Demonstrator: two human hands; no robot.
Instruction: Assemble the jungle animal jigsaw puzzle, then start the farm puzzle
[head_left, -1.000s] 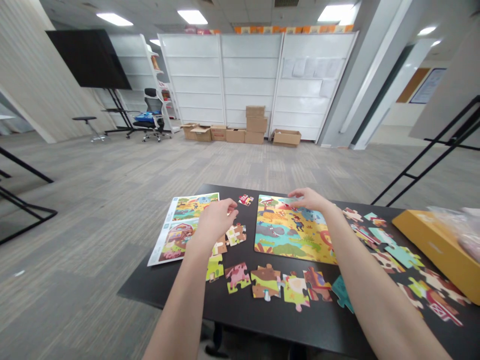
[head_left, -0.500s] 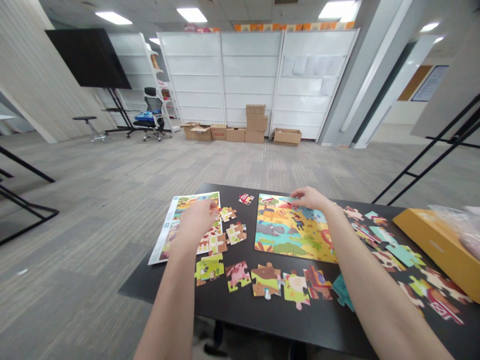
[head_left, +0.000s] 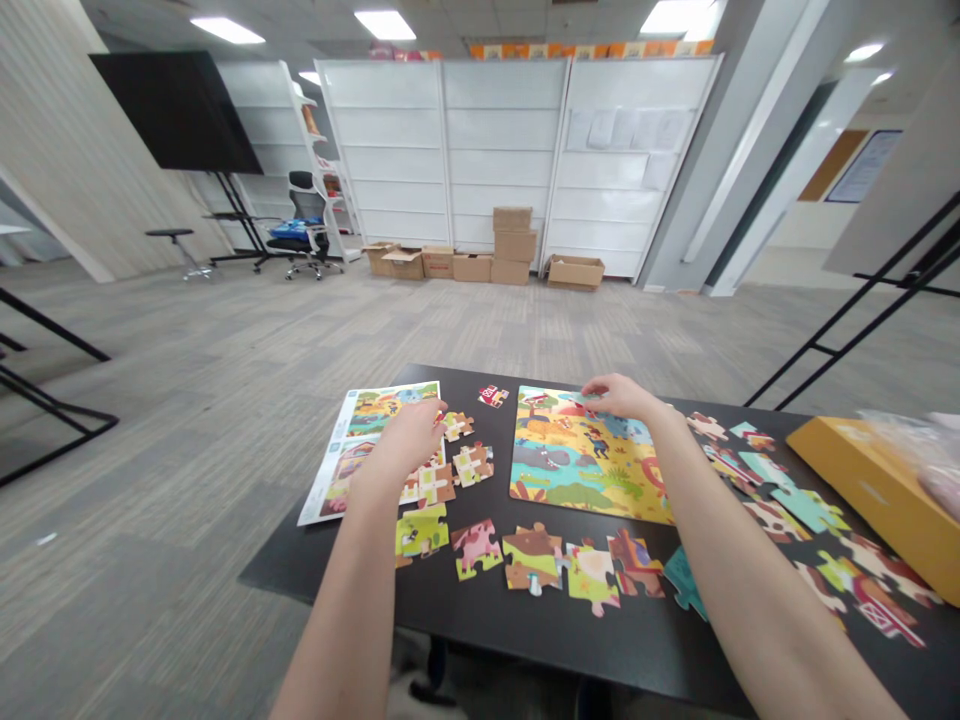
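cardboard boxes (head_left: pixel 472 268) stand before white shelves (head_left: pixel 504 130), a chair (head_left: pixel 306 206) near a screen (head_left: pixel 176 112)

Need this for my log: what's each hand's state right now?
Left hand: curled near the printed picture sheet; grip can't be told.
Right hand: at far edge of animal jigsaw; grip can't be told.
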